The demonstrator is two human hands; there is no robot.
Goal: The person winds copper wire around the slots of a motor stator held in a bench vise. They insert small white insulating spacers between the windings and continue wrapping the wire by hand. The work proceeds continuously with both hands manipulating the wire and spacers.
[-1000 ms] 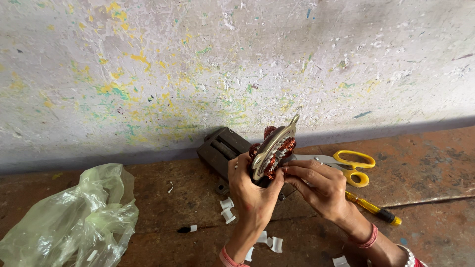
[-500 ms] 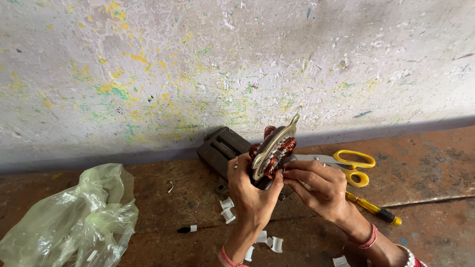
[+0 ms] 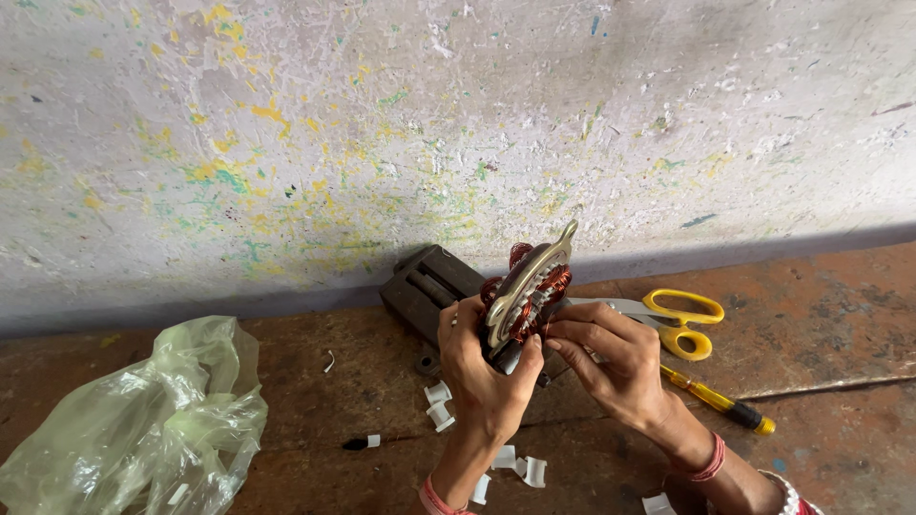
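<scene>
White plastic insulation pieces lie nearest on the tabletop. Above them, the left hand closes its grip around a copper-wound motor stator, held tilted; the right hand pinches its windings. Beyond: yellow-handled scissors, yellow screwdriver, dark metal block, green plastic bag, paint-flecked wall.

Hands gripping copper-wound stator, yellow scissors
</scene>
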